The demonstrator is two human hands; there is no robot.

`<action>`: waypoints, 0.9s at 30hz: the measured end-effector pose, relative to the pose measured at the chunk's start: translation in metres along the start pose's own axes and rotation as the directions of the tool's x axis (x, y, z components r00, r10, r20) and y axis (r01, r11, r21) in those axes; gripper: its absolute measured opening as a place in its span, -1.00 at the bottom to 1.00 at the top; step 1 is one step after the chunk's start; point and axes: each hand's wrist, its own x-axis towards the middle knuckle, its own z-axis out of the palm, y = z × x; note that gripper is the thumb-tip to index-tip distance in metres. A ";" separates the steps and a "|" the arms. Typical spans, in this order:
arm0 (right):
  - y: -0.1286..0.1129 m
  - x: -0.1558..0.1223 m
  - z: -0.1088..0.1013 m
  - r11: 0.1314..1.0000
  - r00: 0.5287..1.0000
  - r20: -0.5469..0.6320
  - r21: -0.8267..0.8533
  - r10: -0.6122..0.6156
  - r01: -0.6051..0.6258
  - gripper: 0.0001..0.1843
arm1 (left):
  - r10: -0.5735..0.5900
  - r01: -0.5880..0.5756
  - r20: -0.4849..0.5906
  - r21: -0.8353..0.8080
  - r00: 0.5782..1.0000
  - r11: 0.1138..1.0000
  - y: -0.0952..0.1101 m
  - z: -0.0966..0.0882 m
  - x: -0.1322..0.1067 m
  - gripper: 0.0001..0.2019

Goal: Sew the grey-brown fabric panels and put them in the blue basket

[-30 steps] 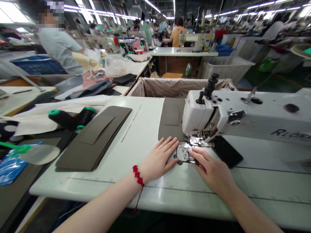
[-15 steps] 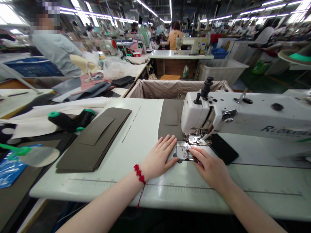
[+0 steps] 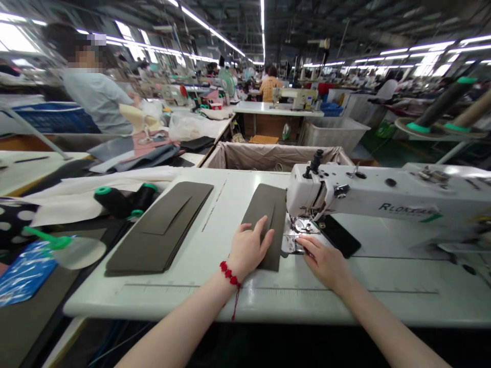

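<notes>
A flat grey-brown fabric panel (image 3: pixel 264 209) with a pocket patch lies on the white table, left of the needle of a white sewing machine (image 3: pixel 383 197). My left hand (image 3: pixel 249 248) rests flat on its near end, fingers stretched out. My right hand (image 3: pixel 324 260) lies beside the metal needle plate (image 3: pixel 293 240), fingertips pressed down at the panel's right edge under the presser foot. A red bead bracelet (image 3: pixel 229 273) is on my left wrist.
A stack of similar panels (image 3: pixel 161 230) lies to the left, with black thread cones (image 3: pixel 123 199) behind it. A black phone (image 3: pixel 339 236) lies right of the needle. A cloth-lined bin (image 3: pixel 274 153) stands behind the table. A person (image 3: pixel 95 92) works at the far left.
The panel has come toward me and lies left of the needle, its near end under my left hand. The view has tilted up and back.
</notes>
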 end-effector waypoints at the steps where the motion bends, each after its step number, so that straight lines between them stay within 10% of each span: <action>1: -0.001 0.001 0.000 1.000 1.000 -0.005 0.000 -0.001 0.001 -0.54 | -0.007 0.007 -0.006 0.017 1.000 1.000 -0.001 -0.002 0.001 -0.49; 8: -0.005 -0.014 -0.024 0.999 1.000 -0.003 0.033 -0.006 0.006 -0.57 | 0.117 -0.127 0.120 0.079 0.986 0.989 -0.012 -0.008 -0.036 -0.48; 14: -0.011 -0.098 -0.045 0.911 0.972 -0.006 0.351 0.235 -0.218 -0.72 | 0.277 -0.288 0.292 -0.006 0.915 0.958 -0.005 -0.030 -0.107 -0.38; 21: -0.038 -0.159 -0.022 0.773 0.871 0.096 0.421 0.482 -0.475 -0.71 | 0.434 -0.426 0.332 -0.100 0.838 0.899 0.011 -0.027 -0.082 -0.35; 27: -0.063 -0.170 -0.019 0.750 0.856 0.124 0.430 0.502 -0.502 -0.76 | 0.438 -0.400 0.191 -0.207 0.879 0.893 0.063 -0.013 -0.086 -0.44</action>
